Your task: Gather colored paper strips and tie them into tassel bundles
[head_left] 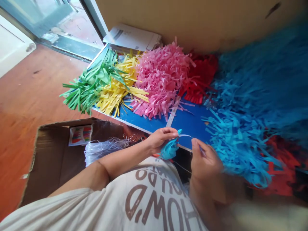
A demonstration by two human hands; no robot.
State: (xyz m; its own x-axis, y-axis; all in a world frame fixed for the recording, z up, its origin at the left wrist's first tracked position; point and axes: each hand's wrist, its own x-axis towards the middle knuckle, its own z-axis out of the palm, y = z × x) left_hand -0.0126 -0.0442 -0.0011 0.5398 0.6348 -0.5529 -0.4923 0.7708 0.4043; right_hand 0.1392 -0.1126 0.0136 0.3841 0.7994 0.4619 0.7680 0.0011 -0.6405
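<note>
My left hand point(164, 138) pinches a small light-blue fringed bundle point(169, 149) at its top, close to my shirt. A thin white cord point(185, 135) runs from that bundle across a short gap to my right hand point(204, 157). The fingers of my right hand are closed on the cord, and a loose length hangs below. Just right of my right hand, a large heap of light-blue fringed strips point(238, 144) lies on the blue table point(192, 120).
Green point(96, 80), yellow point(120, 86), pink point(163, 77) and red fringe piles point(202, 77) line the table. Papers point(132, 37) lie behind them. A cardboard box point(53, 154) stands at the left near clear strands point(103, 149). Red material point(284, 170) lies at the right.
</note>
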